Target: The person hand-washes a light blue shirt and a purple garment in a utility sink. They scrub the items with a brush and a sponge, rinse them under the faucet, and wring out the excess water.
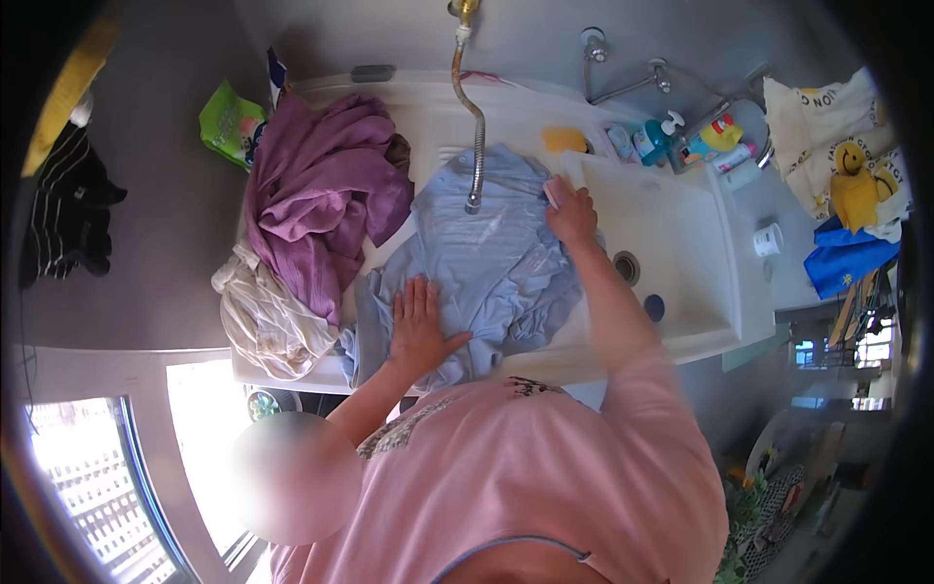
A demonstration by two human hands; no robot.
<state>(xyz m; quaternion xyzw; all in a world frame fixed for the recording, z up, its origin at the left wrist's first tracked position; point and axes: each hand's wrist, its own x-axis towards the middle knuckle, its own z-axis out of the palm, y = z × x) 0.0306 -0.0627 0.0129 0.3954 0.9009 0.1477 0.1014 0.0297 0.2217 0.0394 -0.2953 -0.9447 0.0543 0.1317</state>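
A wet light-blue garment [474,255] is spread over the washboard side of a white laundry sink [423,106]. My left hand [423,325] lies flat on its lower left part, fingers spread. In my right hand [573,219] is a small pink block, which looks like a soap bar or brush [553,193], at the garment's upper right edge. The flexible metal hose [478,146] of a tap hangs above the cloth, and no water is seen running from it. A purple cloth [328,175] and a cream cloth [273,321] are heaped to the left.
The basin [671,233] with its drain [626,268] is at the right. A yellow sponge [564,139], a teal pump bottle [653,139] and several other bottles stand along the back. A white cup [767,240] sits on the right ledge. A green detergent bag [226,124] is at the back left.
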